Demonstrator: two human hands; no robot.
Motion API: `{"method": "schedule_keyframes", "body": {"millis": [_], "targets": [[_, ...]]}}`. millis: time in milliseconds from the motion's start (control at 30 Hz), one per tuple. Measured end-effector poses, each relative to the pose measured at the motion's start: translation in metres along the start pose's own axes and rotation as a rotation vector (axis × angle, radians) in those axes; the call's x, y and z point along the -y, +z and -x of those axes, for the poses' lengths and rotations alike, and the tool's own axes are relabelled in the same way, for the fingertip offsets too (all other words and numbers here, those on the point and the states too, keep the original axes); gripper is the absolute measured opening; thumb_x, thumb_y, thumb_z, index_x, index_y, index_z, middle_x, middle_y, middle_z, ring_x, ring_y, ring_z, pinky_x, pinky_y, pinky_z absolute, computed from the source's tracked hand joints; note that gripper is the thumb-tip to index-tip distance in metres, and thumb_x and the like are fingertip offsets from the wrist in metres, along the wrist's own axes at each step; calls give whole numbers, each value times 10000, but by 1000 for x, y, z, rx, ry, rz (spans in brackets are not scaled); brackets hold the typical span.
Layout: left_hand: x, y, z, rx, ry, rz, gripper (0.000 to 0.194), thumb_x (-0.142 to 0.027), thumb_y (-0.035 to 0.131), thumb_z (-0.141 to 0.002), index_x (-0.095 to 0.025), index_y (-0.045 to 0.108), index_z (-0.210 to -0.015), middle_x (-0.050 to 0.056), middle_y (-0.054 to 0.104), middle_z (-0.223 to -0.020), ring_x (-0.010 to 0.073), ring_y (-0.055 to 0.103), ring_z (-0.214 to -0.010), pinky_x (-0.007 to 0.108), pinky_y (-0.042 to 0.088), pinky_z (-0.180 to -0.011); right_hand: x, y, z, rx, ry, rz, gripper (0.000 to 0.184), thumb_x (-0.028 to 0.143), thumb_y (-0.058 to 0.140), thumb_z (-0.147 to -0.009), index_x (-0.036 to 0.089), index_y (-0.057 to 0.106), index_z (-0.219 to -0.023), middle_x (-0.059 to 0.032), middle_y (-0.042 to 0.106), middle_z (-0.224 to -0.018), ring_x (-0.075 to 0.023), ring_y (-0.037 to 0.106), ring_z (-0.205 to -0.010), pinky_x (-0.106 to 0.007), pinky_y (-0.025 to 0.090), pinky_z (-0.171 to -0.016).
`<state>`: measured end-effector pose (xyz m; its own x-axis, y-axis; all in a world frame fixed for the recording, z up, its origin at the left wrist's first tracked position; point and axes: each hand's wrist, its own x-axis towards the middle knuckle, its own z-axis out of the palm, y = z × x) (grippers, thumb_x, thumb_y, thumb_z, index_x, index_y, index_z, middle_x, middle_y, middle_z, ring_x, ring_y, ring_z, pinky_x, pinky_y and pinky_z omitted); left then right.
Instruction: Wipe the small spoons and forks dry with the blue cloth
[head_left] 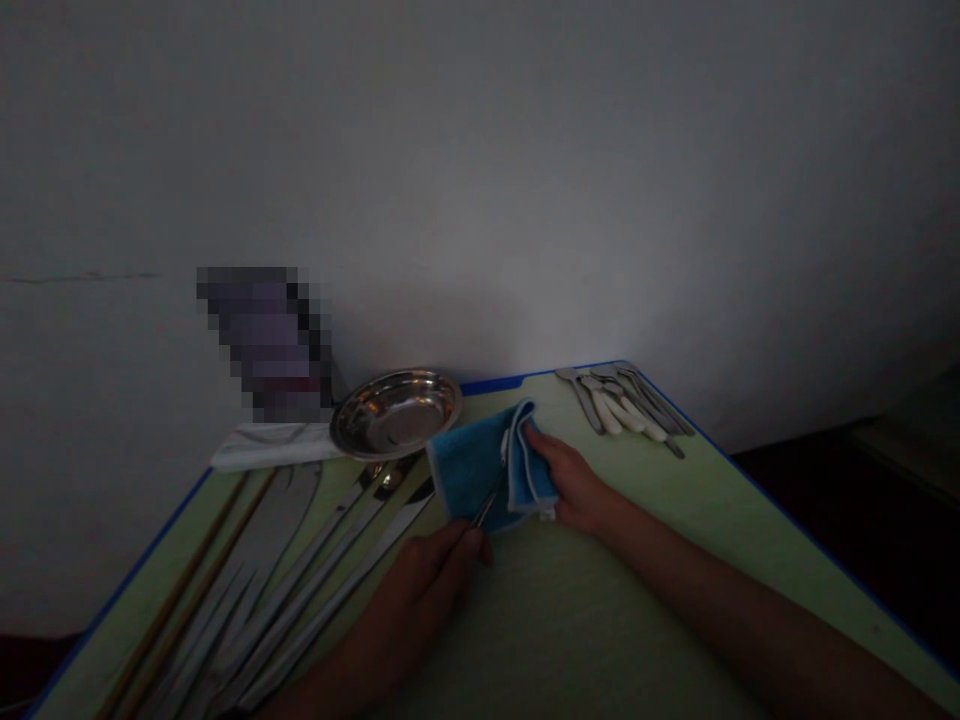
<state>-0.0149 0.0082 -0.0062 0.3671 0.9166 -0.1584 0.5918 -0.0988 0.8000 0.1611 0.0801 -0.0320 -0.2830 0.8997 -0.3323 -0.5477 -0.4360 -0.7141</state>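
Note:
My left hand is closed round the handle of a slim metal utensil. The utensil slants up and away from me, and its far end runs into the fold of a blue cloth, so I cannot make out its kind. With my right hand I grip the folded right side of this cloth, thumb on top. The cloth has a pale edging and a small white tag. Both hands are above the green table, close together.
A shiny steel bowl stands at the back edge near a folded white cloth. Long metal utensils and wooden chopsticks lie left. Several forks and white-handled pieces lie back right. A wall rises behind.

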Motion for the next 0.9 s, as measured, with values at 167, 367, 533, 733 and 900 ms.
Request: {"method": "schedule_keyframes", "body": {"millis": [167,367,533,733,900], "targets": [[2,0,1,-10,3,5,348,-398,297,-902,-213,572,-796,-48,468,-573,147,505,-582,234,378,-569,1,-3,3,111,-15,81,249,354,613,-717,134,615,-833,-28,660,-671,-124,617,-569,-262,511,-600],[-1,4,0,7,63,-168,331,-344,296,-902,-198,576,-804,14,599,-693,187,563,-670,282,397,-650,-1,2,10,162,-141,183,313,214,716,-584,189,593,-871,22,661,-763,-114,619,-649,-260,504,-641],[-2,7,2,50,51,-265,335,-359,284,-899,-202,573,-834,34,629,-703,201,582,-643,295,403,-639,-2,5,8,71,-119,197,205,285,676,-635,170,619,-795,13,658,-677,-108,596,-552,-246,495,-582],[-1,2,1,14,35,2,332,-385,320,-891,-206,559,-745,-31,537,-586,154,524,-576,241,374,-564,4,-4,1,58,6,22,199,337,624,-693,139,611,-676,11,619,-546,-99,559,-473,-239,479,-567],[6,-2,-5,17,-42,269,375,-450,322,-876,-190,540,-716,-68,397,-491,108,397,-451,197,304,-439,9,-11,0,216,100,-26,232,356,611,-715,125,616,-738,-1,635,-588,-108,588,-533,-254,484,-628]]}}
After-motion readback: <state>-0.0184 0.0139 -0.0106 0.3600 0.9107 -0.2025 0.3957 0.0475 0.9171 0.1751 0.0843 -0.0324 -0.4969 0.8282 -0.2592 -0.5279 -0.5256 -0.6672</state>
